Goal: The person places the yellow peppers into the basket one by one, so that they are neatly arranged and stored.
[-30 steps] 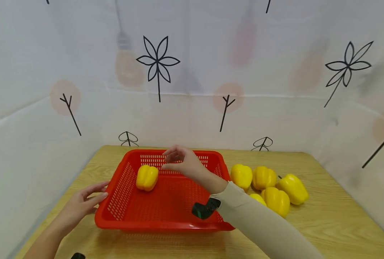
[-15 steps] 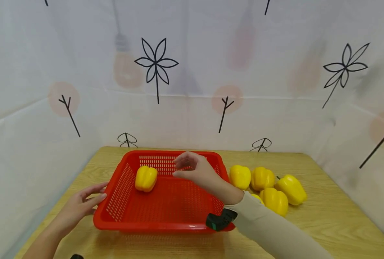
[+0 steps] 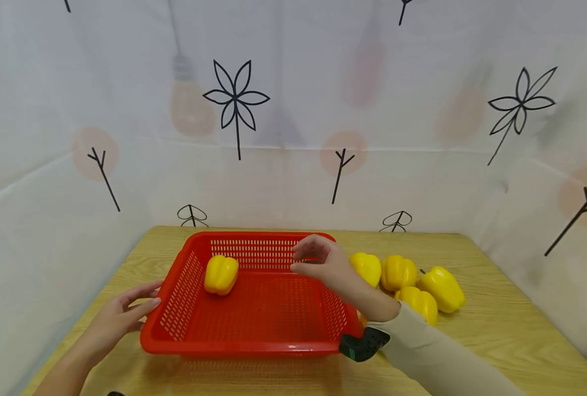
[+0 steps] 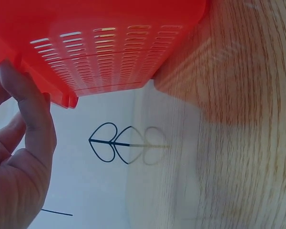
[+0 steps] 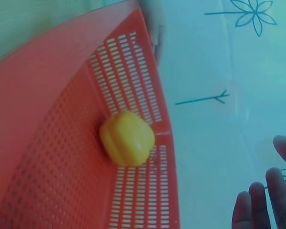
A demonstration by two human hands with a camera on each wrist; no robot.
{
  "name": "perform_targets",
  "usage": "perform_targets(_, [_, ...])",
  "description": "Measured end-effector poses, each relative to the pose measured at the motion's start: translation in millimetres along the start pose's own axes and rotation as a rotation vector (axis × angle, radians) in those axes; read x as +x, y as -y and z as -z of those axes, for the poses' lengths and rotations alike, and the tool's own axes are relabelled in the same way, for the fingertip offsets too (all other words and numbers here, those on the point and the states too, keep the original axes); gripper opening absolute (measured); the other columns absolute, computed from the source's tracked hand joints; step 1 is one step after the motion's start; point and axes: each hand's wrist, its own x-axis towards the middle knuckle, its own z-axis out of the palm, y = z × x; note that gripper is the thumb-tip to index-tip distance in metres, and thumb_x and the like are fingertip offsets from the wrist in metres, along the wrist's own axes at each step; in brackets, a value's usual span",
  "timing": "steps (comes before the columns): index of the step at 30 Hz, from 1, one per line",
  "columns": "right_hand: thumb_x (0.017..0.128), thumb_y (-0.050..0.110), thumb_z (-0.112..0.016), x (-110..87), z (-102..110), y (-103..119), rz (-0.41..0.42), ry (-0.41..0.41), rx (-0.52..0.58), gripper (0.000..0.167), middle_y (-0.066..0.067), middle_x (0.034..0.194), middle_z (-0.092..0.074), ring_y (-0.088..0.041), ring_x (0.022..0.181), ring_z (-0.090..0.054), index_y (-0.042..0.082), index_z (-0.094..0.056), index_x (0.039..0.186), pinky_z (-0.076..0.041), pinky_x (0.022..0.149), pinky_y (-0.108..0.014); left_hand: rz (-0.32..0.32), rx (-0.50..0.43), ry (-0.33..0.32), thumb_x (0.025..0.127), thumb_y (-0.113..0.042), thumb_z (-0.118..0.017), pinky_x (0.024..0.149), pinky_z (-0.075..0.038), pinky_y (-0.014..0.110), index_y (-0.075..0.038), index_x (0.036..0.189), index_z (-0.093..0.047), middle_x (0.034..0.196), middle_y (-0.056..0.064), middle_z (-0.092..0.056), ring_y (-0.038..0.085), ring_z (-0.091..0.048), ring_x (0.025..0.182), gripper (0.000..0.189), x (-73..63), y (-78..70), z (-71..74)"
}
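A red plastic basket (image 3: 243,347) with slotted walls stands on the table in the head view. One yellow bell pepper (image 3: 221,274) lies inside it, towards the far left corner; the right wrist view also shows this bell pepper (image 5: 127,139). My left hand (image 3: 117,320) has its fingertips against the outside of the basket's left rim, fingers relaxed. In the left wrist view, my left hand (image 4: 26,138) touches the underside of that rim. Over the basket's right side, my right hand (image 3: 330,269) hovers with loosely curved fingers and holds nothing.
Several more yellow bell peppers (image 3: 399,273) sit grouped right of the basket; my right forearm partly hides some. Among them, one with a green stem (image 3: 442,289) lies tilted. A patterned white cloth (image 3: 288,187) hangs behind the wooden table (image 3: 491,341).
My right hand has moved rightwards across the basket, away from the bell pepper inside, covering part of the pepper group. My left hand has kept its place at the rim.
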Motion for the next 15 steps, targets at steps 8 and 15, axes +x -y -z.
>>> perform_targets(8, [0.082,0.004,-0.070,-9.2,14,-2,-0.034,-0.008,-0.023,0.028,-0.017,0.099,-0.057,-0.026,0.094,-0.056,-0.001,-0.056,0.106,-0.051,0.078,-0.032,-0.025,-0.001,-0.003,0.093,-0.027,-0.059,0.073,-0.054,0.039,-0.001,0.141,-0.036,0.128,0.020,-0.041,0.020,-0.063,0.092,0.060,0.2,3.5,0.3])
perform_targets(15, [0.082,0.004,-0.070,-16.7,24,-2,-0.036,-0.036,-0.059,0.031,-0.013,0.098,-0.059,-0.026,0.094,-0.057,-0.005,-0.054,0.107,-0.051,0.079,-0.031,-0.018,-0.008,-0.001,0.093,-0.028,-0.059,0.073,-0.054,0.039,-0.001,0.142,-0.036,0.130,0.021,-0.039,0.021,-0.063,0.093,0.060,1.2,4.0,0.7])
